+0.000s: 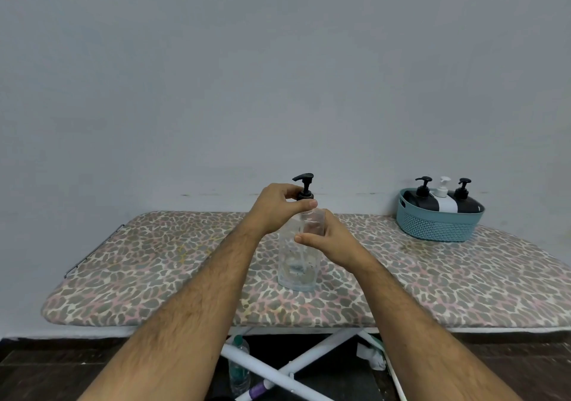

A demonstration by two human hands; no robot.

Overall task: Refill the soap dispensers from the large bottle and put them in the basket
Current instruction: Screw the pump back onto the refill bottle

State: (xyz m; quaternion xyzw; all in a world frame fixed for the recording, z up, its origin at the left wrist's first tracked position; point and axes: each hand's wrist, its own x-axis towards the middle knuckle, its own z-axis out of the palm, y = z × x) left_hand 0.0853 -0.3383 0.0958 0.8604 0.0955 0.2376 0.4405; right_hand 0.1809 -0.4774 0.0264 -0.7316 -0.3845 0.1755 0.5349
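A large clear bottle [297,269] with a black pump top [304,186] stands upright in the middle of the leopard-print ironing board [154,264]. My left hand [279,207] grips the black collar of the pump at the bottle's neck. My right hand [324,240] wraps around the bottle's upper body. At the far right of the board sits a teal basket [438,224] holding two black dispensers [415,196] [466,201] and a white one [445,198] between them, all with pumps on.
A plain grey wall stands right behind the board. Under the board are its white crossed legs [278,369], a plastic water bottle [238,366] and a purple-and-white item [261,388] on the dark floor. A metal rest [92,252] hangs off the board's left end.
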